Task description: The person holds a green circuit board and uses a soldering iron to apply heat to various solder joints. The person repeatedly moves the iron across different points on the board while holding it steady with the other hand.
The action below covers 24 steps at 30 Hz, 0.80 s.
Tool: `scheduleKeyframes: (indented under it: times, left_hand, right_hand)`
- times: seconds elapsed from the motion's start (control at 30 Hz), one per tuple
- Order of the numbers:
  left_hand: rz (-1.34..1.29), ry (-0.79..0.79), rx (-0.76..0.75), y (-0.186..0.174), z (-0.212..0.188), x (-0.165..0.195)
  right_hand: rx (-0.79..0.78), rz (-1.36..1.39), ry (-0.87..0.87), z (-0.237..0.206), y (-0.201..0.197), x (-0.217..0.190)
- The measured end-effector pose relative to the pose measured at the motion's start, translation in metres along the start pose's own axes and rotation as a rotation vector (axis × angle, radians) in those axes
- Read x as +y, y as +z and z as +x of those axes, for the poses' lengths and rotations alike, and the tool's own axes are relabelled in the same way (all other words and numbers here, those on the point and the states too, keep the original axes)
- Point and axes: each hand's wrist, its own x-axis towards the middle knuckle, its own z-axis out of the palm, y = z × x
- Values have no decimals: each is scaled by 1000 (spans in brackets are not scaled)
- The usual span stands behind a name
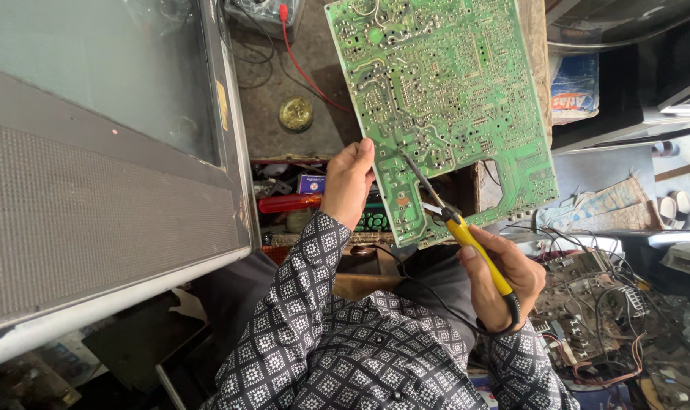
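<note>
A left hand [348, 182] grips the left edge of a green circuit board [444, 99]. The right hand [504, 277] clasps a yellow soldering iron [466, 237], tip touching the board's lower part (soldering looks underway, unfinished).

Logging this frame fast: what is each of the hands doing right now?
Left hand: closed on the edge of the green circuit board.
Right hand: closed around the yellow-handled soldering iron, tip on the board.

Cluttered workbench [284, 129], brass tin [296, 114], red wire [303, 72]
</note>
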Motion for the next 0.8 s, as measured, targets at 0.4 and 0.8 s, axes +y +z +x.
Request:
scheduleKeyframes:
  times: [0.4,0.8]
  left_hand:
    - [-51,5,-12,2,0,1]
    - [-5,4,-13,1,0,1]
  right_hand:
    - [7,54,43,1,1,1]
    - [34,227,66,2,1,16]
